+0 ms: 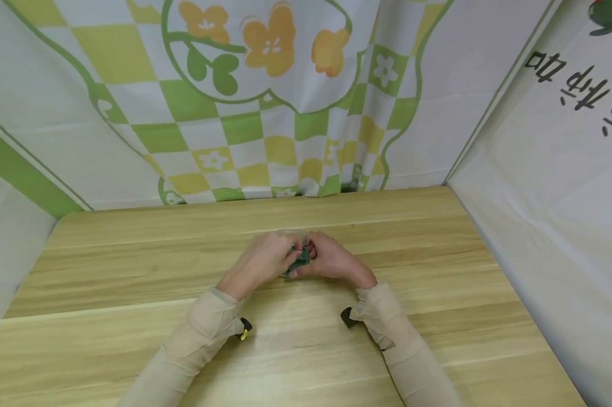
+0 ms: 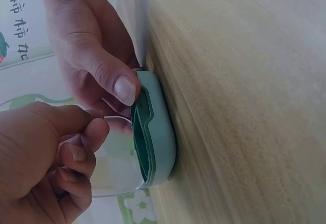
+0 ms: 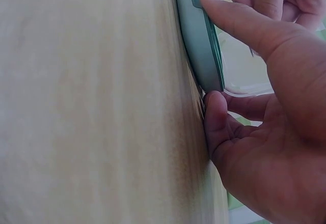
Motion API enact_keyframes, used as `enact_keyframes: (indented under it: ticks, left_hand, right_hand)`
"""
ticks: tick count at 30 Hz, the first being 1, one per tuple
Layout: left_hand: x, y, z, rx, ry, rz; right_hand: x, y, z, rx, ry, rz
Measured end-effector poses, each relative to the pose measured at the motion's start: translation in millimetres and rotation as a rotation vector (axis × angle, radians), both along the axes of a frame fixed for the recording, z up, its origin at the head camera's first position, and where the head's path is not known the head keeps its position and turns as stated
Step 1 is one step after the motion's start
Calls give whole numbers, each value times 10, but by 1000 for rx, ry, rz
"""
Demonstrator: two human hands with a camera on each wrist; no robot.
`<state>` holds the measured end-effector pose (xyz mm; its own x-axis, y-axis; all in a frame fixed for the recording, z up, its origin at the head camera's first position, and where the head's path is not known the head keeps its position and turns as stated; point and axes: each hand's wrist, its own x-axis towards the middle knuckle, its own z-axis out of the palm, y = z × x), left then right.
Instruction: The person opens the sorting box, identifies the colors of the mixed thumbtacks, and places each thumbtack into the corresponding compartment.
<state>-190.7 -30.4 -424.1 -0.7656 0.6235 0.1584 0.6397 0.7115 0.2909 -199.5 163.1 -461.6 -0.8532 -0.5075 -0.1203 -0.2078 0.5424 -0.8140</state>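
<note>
A small green case [image 1: 300,259] with a clear raised lid lies on the wooden table between both hands. In the left wrist view the case [image 2: 162,132] shows its dark green inside. My right hand [image 1: 331,259] grips it, thumb on the near rim and fingers at its end; the right wrist view shows the same hold on the case [image 3: 197,43]. My left hand [image 1: 267,257] pinches the end of a thin white strand or wire [image 2: 118,117] between thumb and index finger, just above the open case. What the strand joins inside is hidden.
The wooden table [image 1: 133,339] spreads around both arms. Behind it hangs a green and yellow checked curtain [image 1: 245,130], and a white cloth with black writing [image 1: 565,169] stands at the right. Dark strap ends or clips stick out at both wrapped wrists.
</note>
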Motion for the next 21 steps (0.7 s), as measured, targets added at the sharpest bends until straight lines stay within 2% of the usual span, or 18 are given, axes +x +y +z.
enact_keyframes:
  ticks: [7, 21]
  left_hand:
    - [-7, -2, -37, -4, 7, 6]
    - [-35, -28, 43, -2, -54, 6]
  right_hand:
    - [5, -26, 2, -13, -27, 7]
    - [6, 3, 27, 28, -13, -12]
